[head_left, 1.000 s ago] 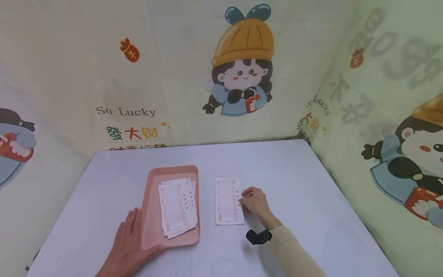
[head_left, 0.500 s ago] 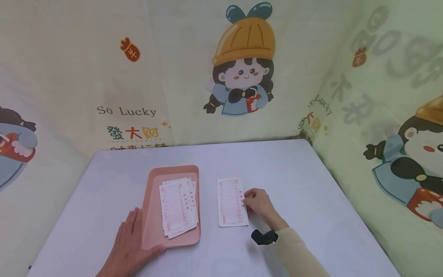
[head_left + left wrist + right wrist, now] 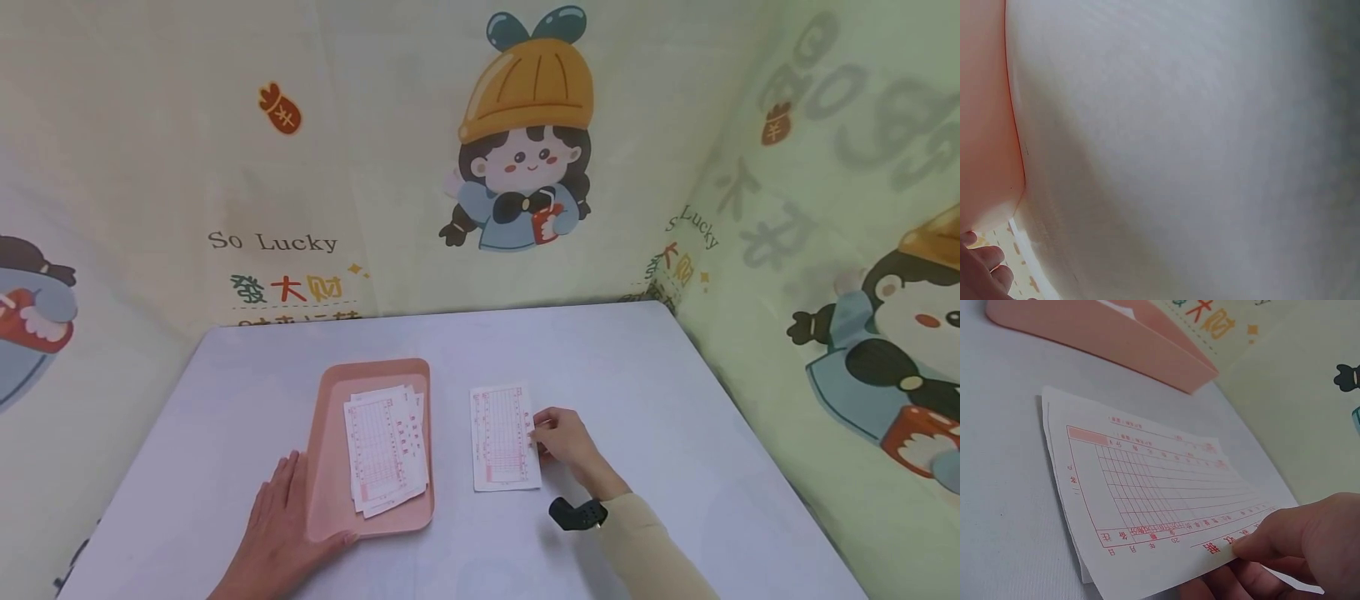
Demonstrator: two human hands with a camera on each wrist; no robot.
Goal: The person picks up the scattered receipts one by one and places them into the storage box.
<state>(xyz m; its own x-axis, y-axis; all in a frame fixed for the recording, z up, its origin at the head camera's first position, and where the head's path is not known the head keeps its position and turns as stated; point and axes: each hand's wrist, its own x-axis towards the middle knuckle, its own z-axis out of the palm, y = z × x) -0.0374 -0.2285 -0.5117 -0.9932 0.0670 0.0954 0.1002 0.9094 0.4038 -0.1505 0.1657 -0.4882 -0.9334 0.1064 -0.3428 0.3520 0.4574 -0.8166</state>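
in the head view, the right hand (image 3: 566, 442), just right of the lower middle of the frame, pinches the right edge of a stack of receipt slips (image 3: 504, 437). in the right wrist view its thumb lies on top of the printed face and its fingers are curled beneath the edge, at the lower right of that frame. the slips, white with a red grid and red chinese characters (upside down from that angle), lie slightly fanned, so lower sheets show past the top one's left edge. they rest on a white table (image 3: 637, 375), at the lower middle of the head view.

the left hand (image 3: 273, 525), at the lower left, lies open: its fingers run straight along the left side of a pink tray (image 3: 327, 483), and its thumb reaches across the tray's near edge. inside the tray, toward its right side, sits a loose, uneven pile of similar slips (image 3: 382, 450). the left wrist view is mostly a blurred pale surface, with a few fingertips at the lower left.

a black band (image 3: 577, 515) circles the right wrist beside a beige sleeve (image 3: 652, 550). behind the table hangs a cream backdrop (image 3: 397, 108) with a cartoon girl (image 3: 525, 167) at the upper middle.
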